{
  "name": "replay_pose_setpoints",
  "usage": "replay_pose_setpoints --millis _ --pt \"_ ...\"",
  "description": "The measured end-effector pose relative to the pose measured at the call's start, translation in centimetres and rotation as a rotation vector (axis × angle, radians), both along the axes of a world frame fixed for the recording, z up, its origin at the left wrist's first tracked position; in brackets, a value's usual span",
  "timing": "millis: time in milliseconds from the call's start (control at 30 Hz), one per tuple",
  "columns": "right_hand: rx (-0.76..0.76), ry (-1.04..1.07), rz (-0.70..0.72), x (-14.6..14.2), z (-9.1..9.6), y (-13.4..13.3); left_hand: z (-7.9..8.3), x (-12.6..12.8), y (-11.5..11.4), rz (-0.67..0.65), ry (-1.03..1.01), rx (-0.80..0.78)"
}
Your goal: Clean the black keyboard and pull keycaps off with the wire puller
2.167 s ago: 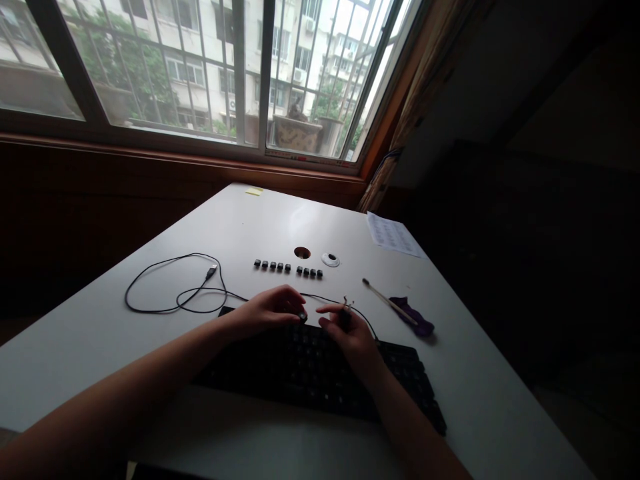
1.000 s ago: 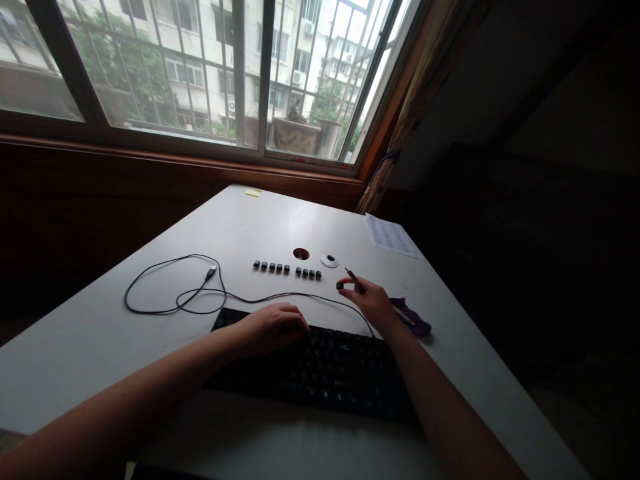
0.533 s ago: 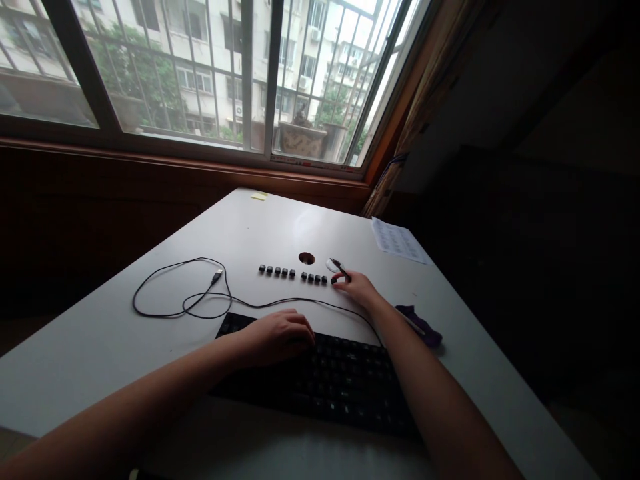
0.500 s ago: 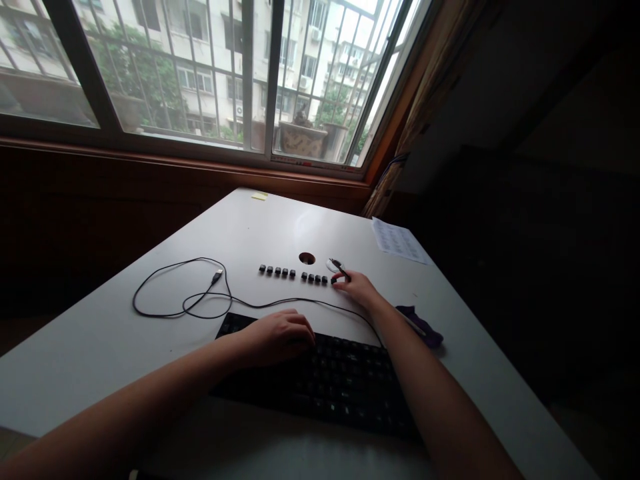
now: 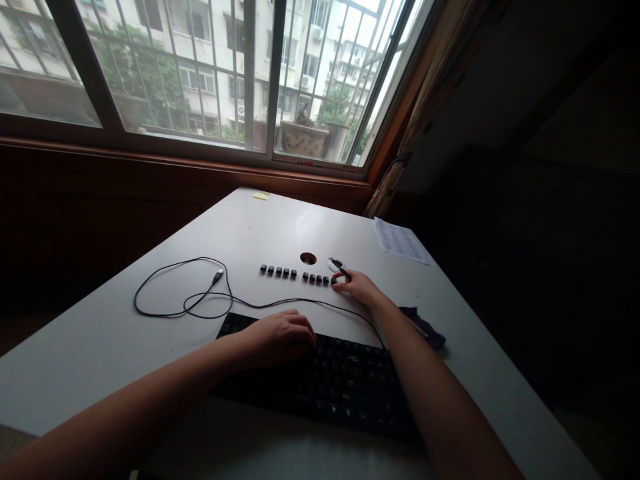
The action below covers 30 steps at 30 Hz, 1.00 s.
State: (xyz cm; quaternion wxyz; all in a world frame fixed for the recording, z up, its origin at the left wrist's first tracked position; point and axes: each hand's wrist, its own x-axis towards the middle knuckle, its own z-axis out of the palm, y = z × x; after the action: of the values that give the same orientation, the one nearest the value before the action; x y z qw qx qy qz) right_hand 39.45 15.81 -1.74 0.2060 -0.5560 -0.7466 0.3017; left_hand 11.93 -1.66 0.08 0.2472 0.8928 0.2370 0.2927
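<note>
My left hand (image 5: 284, 335) lies over the left half of a black keyboard (image 5: 350, 383), its fingers curled together and the fingertips hidden. Farther out, my right hand (image 5: 361, 288) is closed around a slim dark pen-like tool (image 5: 343, 271) that points away from me. The thumb and a finger of that hand also touch a black keycap (image 5: 334, 281) at the right end of a row. Several more keycaps (image 5: 286, 272) stand in this row on the white desk (image 5: 225, 233), split by a small gap. Just beyond the tool lies a small whitish round item (image 5: 335, 265).
A black USB cable (image 5: 184, 315) loops at left and runs behind the keyboard. A round hole (image 5: 309, 258) opens in the desk beyond the keycaps. Dark purple cloth (image 5: 425, 331) lies beside my right forearm. Printed paper (image 5: 403, 240) and a yellow sticky note (image 5: 261, 195) lie near the far edges.
The keycap under my right fingers has moved slightly left, closer to the others in the row. My left hand stays on the keyboard. The view has shifted a little.
</note>
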Motion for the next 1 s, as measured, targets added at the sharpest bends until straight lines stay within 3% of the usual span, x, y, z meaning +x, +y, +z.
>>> replay_pose_setpoints --millis 633,1000 --pt "0.002 0.059 -0.013 -0.1 -0.1 -0.1 0.3 -0.1 -0.1 0.003 0.035 -0.009" --pt "0.112 0.357 -0.106 1.1 1.4 -2.8 0.0 -0.1 -0.1 0.005 0.043 0.015"
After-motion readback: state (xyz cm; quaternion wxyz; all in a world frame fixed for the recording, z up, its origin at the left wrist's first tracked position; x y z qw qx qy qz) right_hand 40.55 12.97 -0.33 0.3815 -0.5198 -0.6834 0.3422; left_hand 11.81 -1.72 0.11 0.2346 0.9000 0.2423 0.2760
